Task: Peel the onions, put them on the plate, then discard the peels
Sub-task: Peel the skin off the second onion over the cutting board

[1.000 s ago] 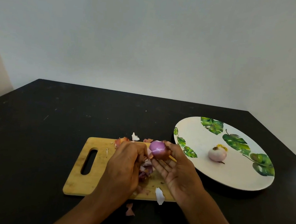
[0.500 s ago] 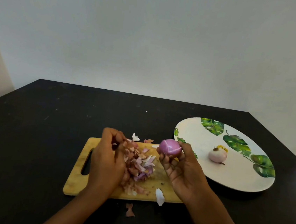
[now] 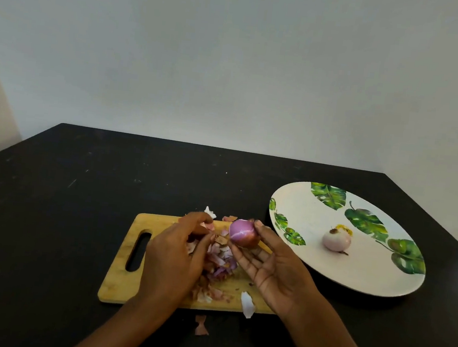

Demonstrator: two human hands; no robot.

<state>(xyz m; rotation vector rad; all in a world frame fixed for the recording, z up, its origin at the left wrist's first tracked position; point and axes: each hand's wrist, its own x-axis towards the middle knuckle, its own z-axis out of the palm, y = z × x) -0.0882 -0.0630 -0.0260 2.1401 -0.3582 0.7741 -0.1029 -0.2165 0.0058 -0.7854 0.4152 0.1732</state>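
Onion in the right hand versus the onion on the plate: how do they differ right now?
Colour: the held onion is vivid purple; the plate onion is pale pinkish white.
Peel: the held onion shows a brown skin patch low down; the plate onion looks bare.
Support: the held onion is pinched in the right hand over the cutting board; the plate onion rests on the plate, untouched.
Both are small and round.

From the bottom edge my left forearm (image 3: 121,328) and right forearm (image 3: 337,343) reach in and angle toward each other. My left hand (image 3: 174,255) is back-up with fingers bent, forefinger and thumb tips close together; I cannot tell whether they pinch anything. My right hand (image 3: 272,265) is palm-up, thumb and fingertips curled round an onion (image 3: 241,232) just beside the left fingertips.
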